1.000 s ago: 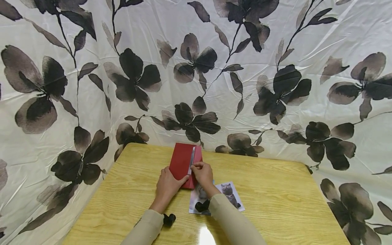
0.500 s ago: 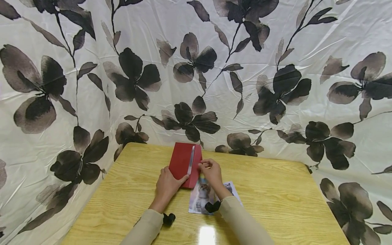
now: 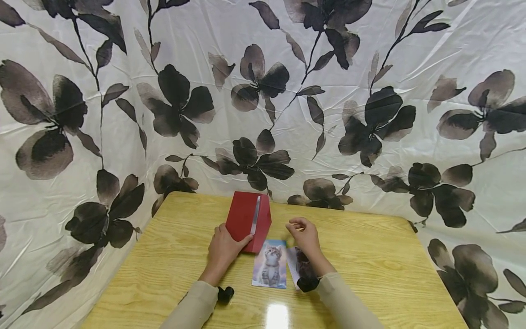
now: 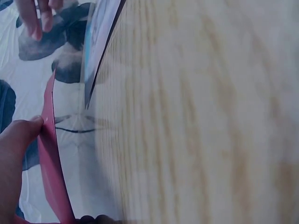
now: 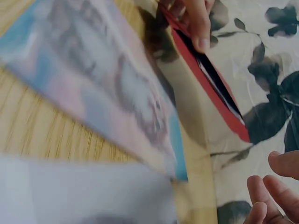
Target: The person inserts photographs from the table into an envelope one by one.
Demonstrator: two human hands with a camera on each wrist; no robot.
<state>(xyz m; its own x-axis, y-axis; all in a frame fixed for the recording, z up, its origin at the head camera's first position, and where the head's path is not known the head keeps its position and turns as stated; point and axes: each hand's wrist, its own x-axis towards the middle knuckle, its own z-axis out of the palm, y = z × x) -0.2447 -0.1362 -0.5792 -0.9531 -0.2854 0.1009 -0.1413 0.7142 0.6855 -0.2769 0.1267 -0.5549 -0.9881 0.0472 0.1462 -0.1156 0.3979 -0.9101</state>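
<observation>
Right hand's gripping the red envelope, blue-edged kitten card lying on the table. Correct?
Wrong hand: the head view shows the left hand gripping the red envelope; the right hand is apart from it. The rest holds: the blue-edged kitten card lies on the table.

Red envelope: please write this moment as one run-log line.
left grip: holds red envelope; right grip: empty; flap: open; pastel kitten card: on table

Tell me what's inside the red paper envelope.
A thin, pale strip shows in the opening of the red paper envelope; the rest inside is covered and cannot be seen.
</observation>
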